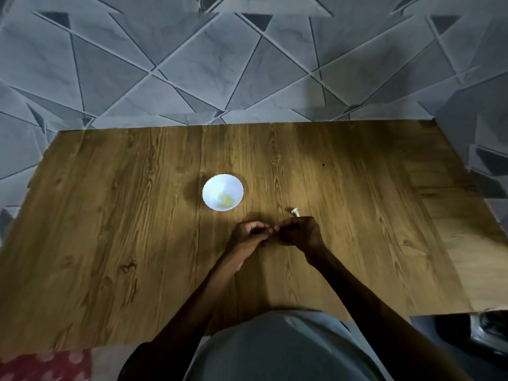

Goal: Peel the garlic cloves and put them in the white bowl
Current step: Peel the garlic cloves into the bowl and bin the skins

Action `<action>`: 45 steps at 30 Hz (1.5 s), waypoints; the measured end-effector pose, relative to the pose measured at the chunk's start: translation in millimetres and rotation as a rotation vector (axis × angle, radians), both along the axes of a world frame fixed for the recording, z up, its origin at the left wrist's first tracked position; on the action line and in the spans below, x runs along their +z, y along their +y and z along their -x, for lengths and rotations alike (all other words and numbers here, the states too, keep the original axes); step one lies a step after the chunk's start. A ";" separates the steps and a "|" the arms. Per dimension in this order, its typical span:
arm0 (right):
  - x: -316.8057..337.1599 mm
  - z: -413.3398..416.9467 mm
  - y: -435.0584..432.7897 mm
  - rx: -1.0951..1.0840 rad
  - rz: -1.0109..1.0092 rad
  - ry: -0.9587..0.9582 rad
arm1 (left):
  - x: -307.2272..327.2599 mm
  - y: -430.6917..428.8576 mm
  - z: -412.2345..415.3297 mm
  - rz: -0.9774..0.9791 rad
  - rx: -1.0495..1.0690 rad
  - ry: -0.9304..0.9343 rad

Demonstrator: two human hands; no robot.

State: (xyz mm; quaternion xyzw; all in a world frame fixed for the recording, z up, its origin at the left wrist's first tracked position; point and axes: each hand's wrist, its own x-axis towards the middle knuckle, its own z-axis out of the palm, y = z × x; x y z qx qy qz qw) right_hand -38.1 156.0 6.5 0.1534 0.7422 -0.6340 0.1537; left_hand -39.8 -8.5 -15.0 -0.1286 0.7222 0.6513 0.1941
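A small white bowl (pixel 223 195) stands on the wooden table (pixel 110 229), with a few pale yellow peeled garlic cloves (pixel 226 200) inside it. Just right of and nearer than the bowl, my left hand (pixel 248 235) and my right hand (pixel 298 232) meet fingertip to fingertip above the table. Their fingers are curled and pinch something small between them; what it is stays hidden in the dim light. A white scrap of garlic or its skin (pixel 295 211) lies on the table just beyond my right hand.
The table's far edge meets a grey wall (pixel 247 64) with a triangle pattern. A red patterned cloth (pixel 46 365) shows at the bottom left. A dark shiny object (pixel 489 325) sits off the table's near right corner.
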 end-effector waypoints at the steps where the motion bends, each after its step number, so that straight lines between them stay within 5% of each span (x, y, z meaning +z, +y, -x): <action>1: 0.4 0.6 -1.8 -0.008 -0.027 -0.001 | -0.3 -0.9 1.3 0.010 -0.005 -0.005; 12: 11.7 -1.0 -15.0 0.125 -0.266 0.096 | 7.8 -2.3 6.7 0.136 -0.136 0.096; 19: 30.6 12.4 -28.1 -0.101 0.008 -0.343 | 5.3 -7.2 6.2 0.404 -0.206 0.425; 21: 29.7 11.4 -26.6 -0.119 0.041 -0.319 | 6.2 -8.2 7.9 0.413 -0.213 0.414; 27: 18.7 5.7 -25.2 0.197 -0.472 0.312 | 21.1 -8.7 13.5 -0.098 0.005 -0.243; 36: 16.4 -0.6 -20.3 0.409 -0.530 0.659 | 27.5 -26.0 17.9 -0.553 -0.022 -0.747; 38: 14.5 -0.3 -17.1 0.432 -0.579 0.653 | 28.1 -23.2 14.3 -0.543 -0.025 -0.701; 41: 11.6 -0.2 -12.1 0.355 -0.502 0.527 | 27.9 -13.3 7.6 -0.311 -0.052 -0.375; 45: 19.0 2.7 -11.8 0.041 -0.051 -0.030 | 30.8 -1.1 -3.5 0.092 -0.141 0.213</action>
